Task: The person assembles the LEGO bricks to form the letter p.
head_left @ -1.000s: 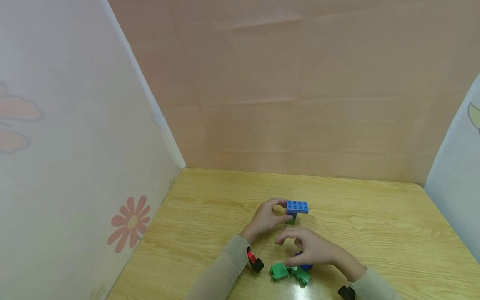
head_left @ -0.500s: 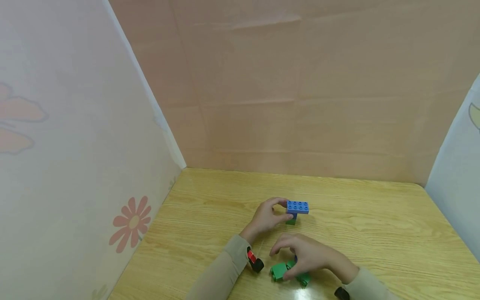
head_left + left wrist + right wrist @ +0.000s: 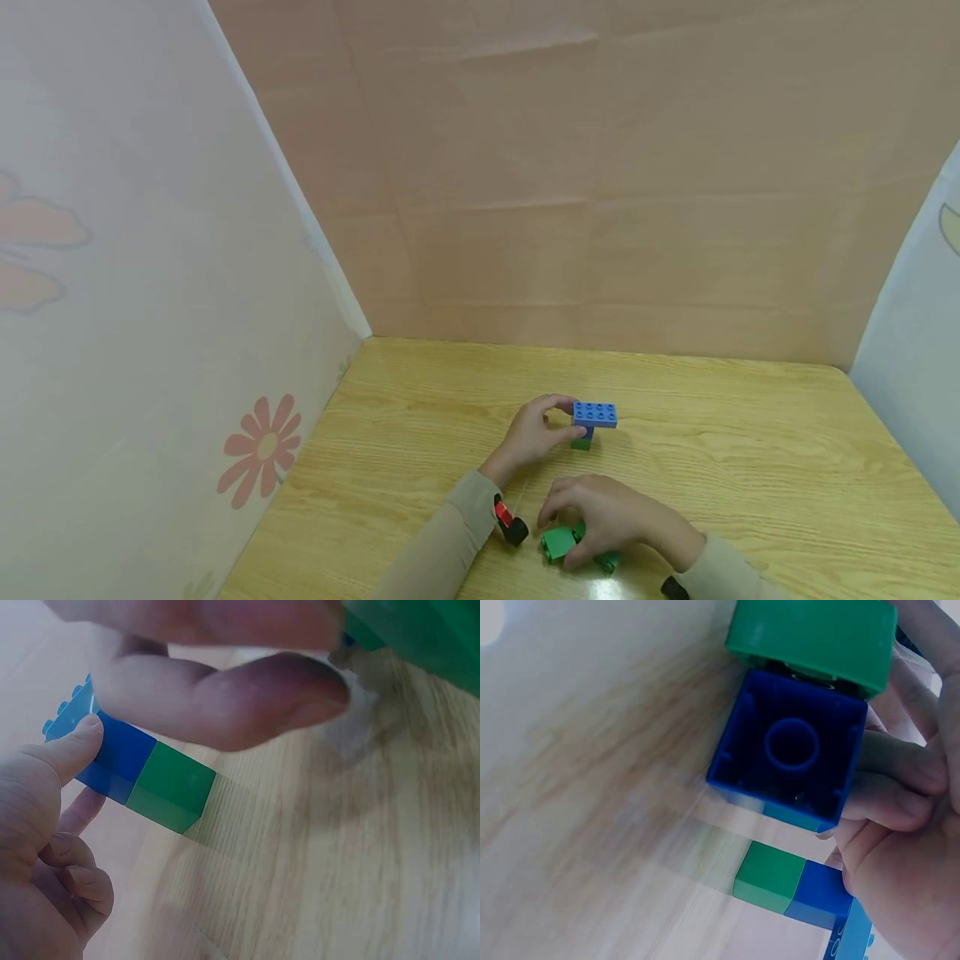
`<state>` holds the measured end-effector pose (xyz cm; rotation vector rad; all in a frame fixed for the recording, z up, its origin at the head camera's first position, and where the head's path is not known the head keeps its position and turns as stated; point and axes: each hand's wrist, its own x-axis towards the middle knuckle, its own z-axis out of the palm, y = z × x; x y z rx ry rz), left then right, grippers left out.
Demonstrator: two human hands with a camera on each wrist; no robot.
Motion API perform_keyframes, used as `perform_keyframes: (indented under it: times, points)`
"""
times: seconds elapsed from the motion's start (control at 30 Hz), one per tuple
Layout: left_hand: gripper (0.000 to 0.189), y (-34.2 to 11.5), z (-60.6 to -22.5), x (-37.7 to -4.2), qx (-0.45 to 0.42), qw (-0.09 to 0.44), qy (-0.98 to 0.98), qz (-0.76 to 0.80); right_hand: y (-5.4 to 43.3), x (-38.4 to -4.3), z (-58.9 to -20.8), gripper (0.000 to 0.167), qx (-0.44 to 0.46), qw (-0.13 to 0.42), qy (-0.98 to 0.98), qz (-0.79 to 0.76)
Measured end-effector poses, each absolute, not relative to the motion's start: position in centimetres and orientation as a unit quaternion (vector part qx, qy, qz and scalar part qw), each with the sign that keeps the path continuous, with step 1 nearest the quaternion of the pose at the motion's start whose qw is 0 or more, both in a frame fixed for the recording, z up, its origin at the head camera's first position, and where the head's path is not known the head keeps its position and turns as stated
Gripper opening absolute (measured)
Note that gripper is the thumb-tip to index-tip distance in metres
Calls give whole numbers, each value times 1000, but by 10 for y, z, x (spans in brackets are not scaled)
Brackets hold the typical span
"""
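Note:
My left hand (image 3: 531, 433) pinches an upright stack of toy building bricks between thumb and index finger. The stack has a green brick (image 3: 172, 787) at the bottom, a dark blue brick (image 3: 120, 754) above it and a wider light blue brick (image 3: 595, 414) on top, jutting out to the right. Close over the loose bricks, my right hand (image 3: 611, 517) has thumb and fingers spread around a green brick (image 3: 558, 543); in the left wrist view a gap shows beside its fingertip. Another green brick (image 3: 608, 561) lies partly under that hand. A loose dark blue brick (image 3: 787, 750) shows its hollow underside.
The wooden table (image 3: 720, 467) reaches back to a tan cloth wall (image 3: 600, 183). A pale flowered panel (image 3: 180, 250) stands on the left and another pale panel (image 3: 915, 350) on the right.
My right hand has moved down and slightly left, its thumb and fingers coming around the left green brick and its palm covering the loose blue brick. My left hand and the stack stay put.

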<state>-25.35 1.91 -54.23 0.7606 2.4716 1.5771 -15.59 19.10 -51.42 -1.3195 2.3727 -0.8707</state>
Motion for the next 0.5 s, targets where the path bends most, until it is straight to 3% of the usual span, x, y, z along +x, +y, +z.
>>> perform_keyframes:
  times: [0.5]
  points:
    - [40,19,-539,-253,247,60,816,519,188,-152,-510,36,-463,152,820,-300]
